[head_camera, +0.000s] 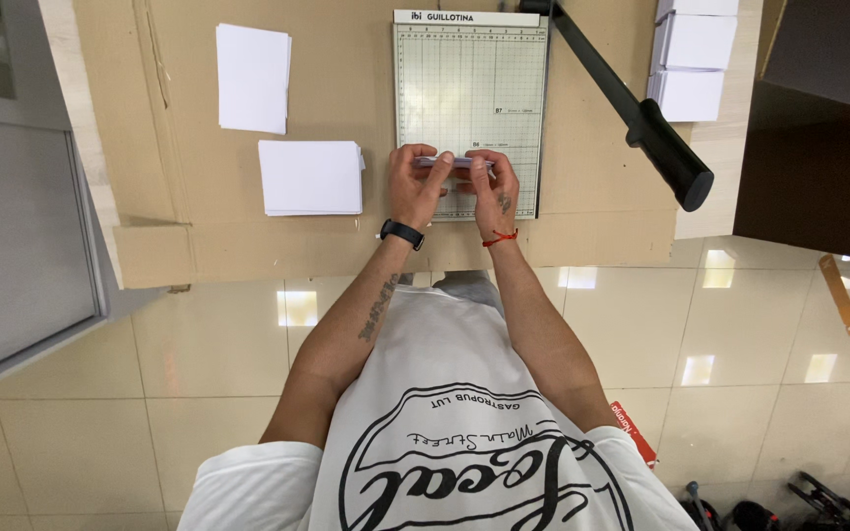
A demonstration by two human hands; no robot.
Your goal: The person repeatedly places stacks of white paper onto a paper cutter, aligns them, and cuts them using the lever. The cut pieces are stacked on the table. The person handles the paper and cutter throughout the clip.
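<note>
Here a thin stack of paper (455,162) is pinched, seemingly on edge, between left hand (415,187) and right hand (492,189) over the paper cutter (469,88), where sheets could be splayed by loosened fingers.

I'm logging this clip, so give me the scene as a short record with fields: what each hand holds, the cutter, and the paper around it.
left hand: left hand grips one end of a thin stack of white sheets
right hand: right hand grips the other end of the same stack
stack position: held over the lower part of the paper cutter
cutter arm: black blade arm raised, swung out to the side
surface: brown cardboard-covered table
other paper: two white piles beside the left hand, more piles beyond the blade arm
</note>
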